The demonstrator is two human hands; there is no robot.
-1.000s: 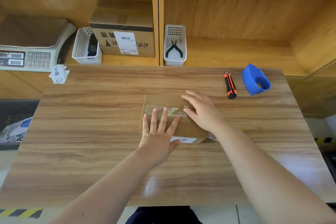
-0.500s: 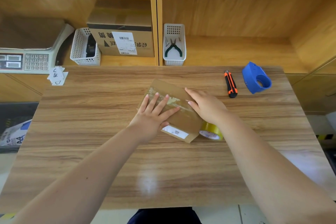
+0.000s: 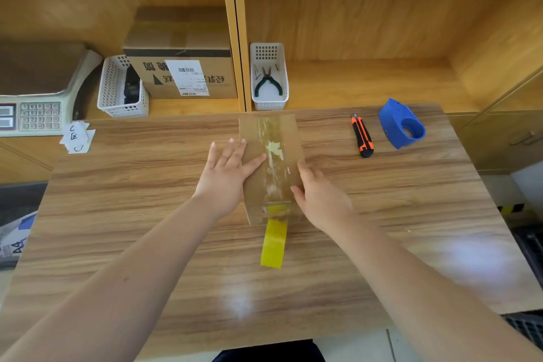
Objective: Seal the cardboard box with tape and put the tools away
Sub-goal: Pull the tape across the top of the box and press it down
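Pressing down on the cardboard box point(image 3: 252, 153), my left hand point(image 3: 226, 176) lay flat with its fingers spread over the left part of the lid, gripping nothing; my right hand point(image 3: 320, 197) sat against the box's right edge near the front corner, fingers loosely curled and touching the cardboard, though I could not tell whether it truly pinched anything. I saw the box lying lengthwise away from me, near the far middle of the wooden table point(image 3: 147, 229), with a strip of clear tape point(image 3: 274, 161) running along its top seam; from the near end the strip led down to a yellow tape roll point(image 3: 274, 244) lying on the table just in front of the box. Off to the right, well apart from the box, lay the orange and black utility knife point(image 3: 362, 136); just beside it, further right, stood the blue tape dispenser point(image 3: 401, 124). On the shelf behind, a white basket point(image 3: 269, 103) held green-handled pliers point(image 3: 268, 82); a second white basket point(image 3: 116, 91) stood left of the divider beside a larger printed carton point(image 3: 182, 67); a weighing scale point(image 3: 38, 91) sat at the far left, with small paper slips point(image 3: 77, 138) at the table's corner.
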